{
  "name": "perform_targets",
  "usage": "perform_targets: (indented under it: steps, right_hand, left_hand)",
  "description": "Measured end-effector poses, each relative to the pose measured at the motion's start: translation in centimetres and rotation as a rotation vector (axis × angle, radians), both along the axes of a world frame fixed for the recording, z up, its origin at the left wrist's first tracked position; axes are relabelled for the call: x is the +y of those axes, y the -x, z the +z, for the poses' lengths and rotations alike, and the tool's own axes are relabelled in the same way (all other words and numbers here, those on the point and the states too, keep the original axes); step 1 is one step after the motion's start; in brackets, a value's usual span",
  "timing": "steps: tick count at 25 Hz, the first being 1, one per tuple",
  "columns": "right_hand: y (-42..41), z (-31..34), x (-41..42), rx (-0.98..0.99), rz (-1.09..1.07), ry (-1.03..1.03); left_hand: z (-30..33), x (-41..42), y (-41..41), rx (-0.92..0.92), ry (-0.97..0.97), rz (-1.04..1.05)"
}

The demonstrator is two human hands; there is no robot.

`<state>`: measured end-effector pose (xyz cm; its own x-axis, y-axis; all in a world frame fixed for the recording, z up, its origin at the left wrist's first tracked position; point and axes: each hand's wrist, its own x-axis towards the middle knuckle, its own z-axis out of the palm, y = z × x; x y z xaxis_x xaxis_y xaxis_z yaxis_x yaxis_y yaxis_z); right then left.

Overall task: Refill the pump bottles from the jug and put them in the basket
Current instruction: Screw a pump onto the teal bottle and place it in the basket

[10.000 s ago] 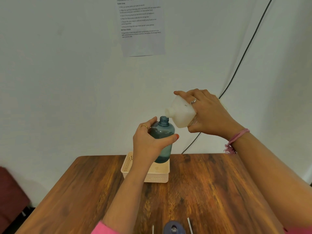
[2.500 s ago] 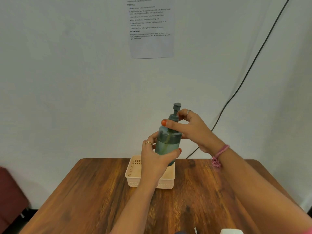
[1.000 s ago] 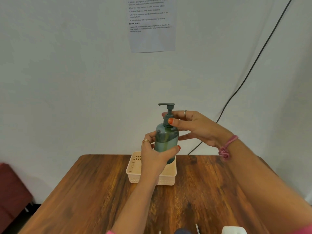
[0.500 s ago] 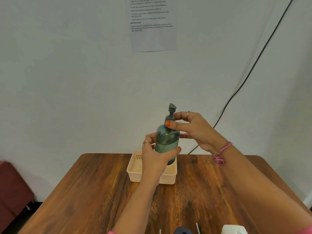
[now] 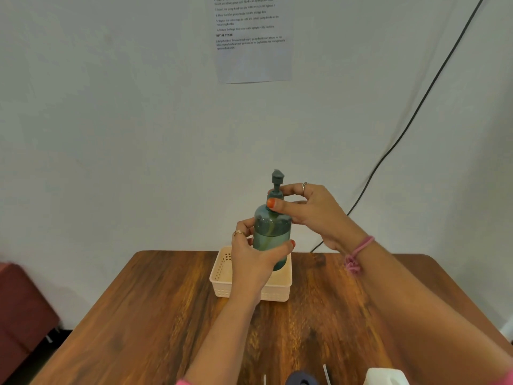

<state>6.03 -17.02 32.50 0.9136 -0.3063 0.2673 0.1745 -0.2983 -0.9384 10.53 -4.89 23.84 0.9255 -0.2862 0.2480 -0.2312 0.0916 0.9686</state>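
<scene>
Teal pump bottle (image 5: 270, 237), left hand (image 5: 254, 259) gripping

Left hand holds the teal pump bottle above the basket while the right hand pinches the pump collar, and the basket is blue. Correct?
Not quite: the head view shows the basket is cream, not blue. The rest stands: left hand holds the teal pump bottle, right hand pinches the pump collar.

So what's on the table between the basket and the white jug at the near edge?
Head view: bare wooden table between the basket and the jug; only the person's right forearm passes above it.
</scene>
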Motion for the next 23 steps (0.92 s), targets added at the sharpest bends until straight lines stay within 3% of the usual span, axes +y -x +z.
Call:
perform_targets:
  steps: [5, 11, 18, 21, 23]
  right_hand:
    - [-0.6, -1.8, 1.7, -0.103, -0.216, 0.15]
    - [0.0, -1.0, -0.4, 0.111, 0.137, 0.023]
    - [-1.4, -3.3, 2.6, -0.109, -0.183, 0.072]
    - [-2.0, -4.2, 2.8, 0.051, -0.043, 0.035]
    - [-2.8, -5.7, 3.4, 0.157, -0.015, 0.121]
  left_hand:
    - [-1.0, -0.2, 0.2, 0.048, 0.024, -0.002]
    - [-0.7, 0.8, -0.6, 0.052, -0.046, -0.099]
    - [-1.5, 1.4, -1.8, 0.085, -0.051, -0.115]
    - [-2.2, 2.8, -3.8, 0.073, -0.037, -0.191]
    - [-2.8, 3.8, -5.4, 0.069, -0.029, -0.245]
